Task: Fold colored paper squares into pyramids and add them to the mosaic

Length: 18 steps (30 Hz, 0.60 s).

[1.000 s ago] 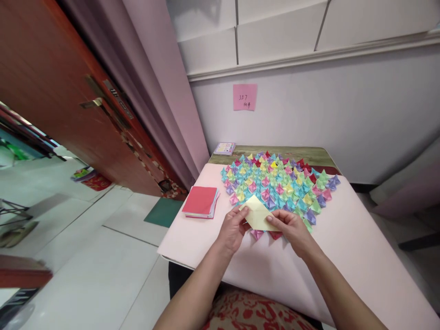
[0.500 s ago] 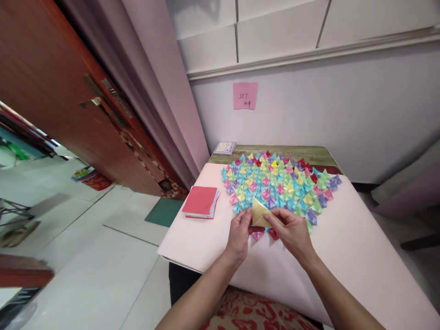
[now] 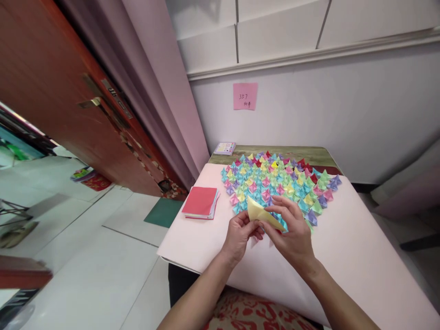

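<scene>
A folded piece of pale yellow origami paper (image 3: 258, 212) is held up above the near edge of a spread of small origami pieces (image 3: 271, 181) in many colours. My left hand (image 3: 239, 234) pinches its lower left part between thumb and fingers. On its right side, my right hand (image 3: 291, 229) has the thumb at the lower edge and fingers along the upper edge, the other fingers raised. The two hands partly cover the nearest pieces. Left of them lies a stack of square paper (image 3: 200, 201) with a red sheet on top.
The pink-covered table (image 3: 347, 256) stands against a wall. A small printed packet (image 3: 225, 148) lies at its back left corner. A pink note (image 3: 245, 96) is stuck to the wall. A wooden door (image 3: 85, 82) and purple curtain (image 3: 165, 78) are on the left.
The yellow paper has turned from a nearly upright diamond shape to a slanted, wider one. My right hand's fingers have lifted and spread along its edge, while my left thumb has shifted inward.
</scene>
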Tool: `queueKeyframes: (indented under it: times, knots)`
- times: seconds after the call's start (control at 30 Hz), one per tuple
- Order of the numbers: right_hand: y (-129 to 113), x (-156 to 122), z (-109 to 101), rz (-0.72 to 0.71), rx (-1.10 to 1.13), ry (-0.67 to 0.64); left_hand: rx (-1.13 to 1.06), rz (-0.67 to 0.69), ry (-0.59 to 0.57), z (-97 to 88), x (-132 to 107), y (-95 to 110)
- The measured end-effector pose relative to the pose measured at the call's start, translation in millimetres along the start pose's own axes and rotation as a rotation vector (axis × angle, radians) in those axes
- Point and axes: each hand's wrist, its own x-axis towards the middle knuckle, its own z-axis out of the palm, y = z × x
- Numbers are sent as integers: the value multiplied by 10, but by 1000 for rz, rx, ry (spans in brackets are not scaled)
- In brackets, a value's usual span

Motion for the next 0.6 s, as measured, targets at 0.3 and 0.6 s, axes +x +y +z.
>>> queueKeyframes:
  times: [0.3, 0.6]
  knots:
    - [10, 59, 29, 98, 183, -127, 111, -10, 0, -14, 5, -12]
    - [128, 28, 63, 11, 15, -170, 176, -27, -22, 8, -21, -16]
